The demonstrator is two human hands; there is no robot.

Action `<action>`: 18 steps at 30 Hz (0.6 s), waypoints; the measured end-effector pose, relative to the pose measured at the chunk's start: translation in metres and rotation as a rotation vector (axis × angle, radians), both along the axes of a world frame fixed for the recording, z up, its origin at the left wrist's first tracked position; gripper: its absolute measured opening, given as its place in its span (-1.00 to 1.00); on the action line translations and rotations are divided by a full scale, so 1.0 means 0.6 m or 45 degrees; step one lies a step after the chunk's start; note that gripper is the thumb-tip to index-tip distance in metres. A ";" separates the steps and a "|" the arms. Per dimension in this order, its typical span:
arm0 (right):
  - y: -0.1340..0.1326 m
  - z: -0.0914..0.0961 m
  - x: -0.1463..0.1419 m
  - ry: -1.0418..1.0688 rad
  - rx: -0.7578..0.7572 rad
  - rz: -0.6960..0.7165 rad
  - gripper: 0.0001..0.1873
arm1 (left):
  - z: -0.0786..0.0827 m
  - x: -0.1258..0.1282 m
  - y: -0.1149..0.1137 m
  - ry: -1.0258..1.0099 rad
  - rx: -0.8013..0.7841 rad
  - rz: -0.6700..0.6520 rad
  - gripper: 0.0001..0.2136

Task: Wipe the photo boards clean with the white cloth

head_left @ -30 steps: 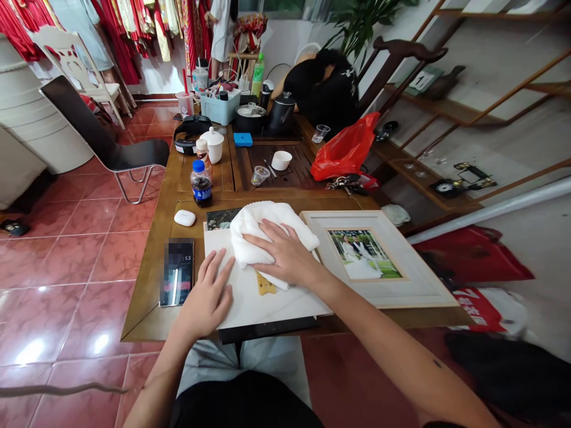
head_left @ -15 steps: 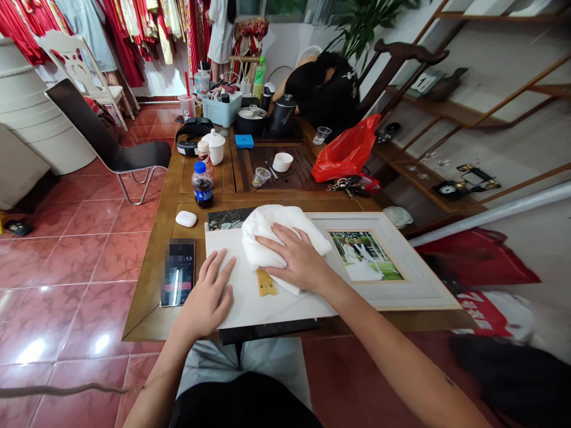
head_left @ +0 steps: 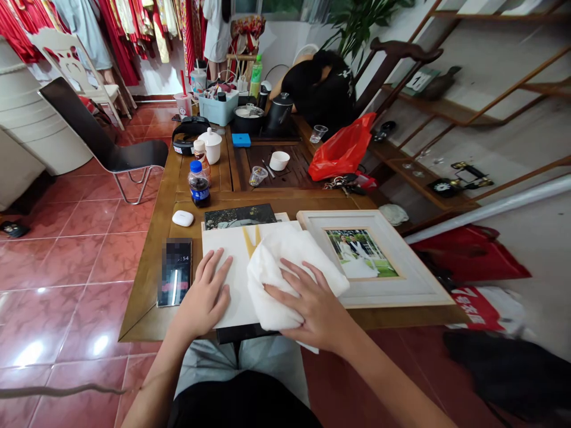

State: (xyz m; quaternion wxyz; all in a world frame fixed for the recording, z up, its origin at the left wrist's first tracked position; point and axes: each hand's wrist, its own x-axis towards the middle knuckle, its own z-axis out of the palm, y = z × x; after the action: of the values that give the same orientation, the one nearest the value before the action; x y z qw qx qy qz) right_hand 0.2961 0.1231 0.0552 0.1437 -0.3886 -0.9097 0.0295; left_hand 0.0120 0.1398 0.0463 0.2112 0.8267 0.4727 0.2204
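Observation:
My right hand (head_left: 314,306) presses down on a white towel (head_left: 285,261) with fingers spread, at the near edge of a white board (head_left: 227,244) with a yellow mark on it. Flat on the board's left part lies my left hand (head_left: 203,297), fingers apart, holding it in place. A white picture frame (head_left: 401,267) with a wedding photo sits just right of the towel. Behind the board a dark photo print (head_left: 241,215) shows.
A phone (head_left: 175,270) and a white earbud case (head_left: 183,218) lie left of the board. Further back stand a cola bottle (head_left: 199,184), cups, a kettle, a red plastic bag (head_left: 341,151). A person leans on the table's far end. A black chair (head_left: 111,148) is at left.
My right hand has dragged the towel from the board's far middle toward me to its near edge, uncovering the yellow mark and the dark print. The left hand has stayed put.

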 end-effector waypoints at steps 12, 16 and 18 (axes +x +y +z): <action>-0.038 -0.007 0.046 0.002 0.070 -0.084 -0.31 | 0.001 0.001 0.000 -0.015 -0.012 0.001 -0.47; -0.017 -0.008 0.048 -0.017 0.038 -0.145 -0.33 | 0.000 0.000 0.000 -0.018 -0.013 0.001 -0.47; 0.002 -0.009 0.047 -0.025 0.023 -0.187 -0.35 | 0.000 0.000 0.001 -0.020 -0.012 -0.001 -0.46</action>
State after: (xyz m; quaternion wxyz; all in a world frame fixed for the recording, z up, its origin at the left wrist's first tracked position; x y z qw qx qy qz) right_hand 0.3241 0.1241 0.0499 0.1401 -0.4531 -0.8804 0.0067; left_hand 0.0117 0.1402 0.0462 0.2190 0.8240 0.4718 0.2245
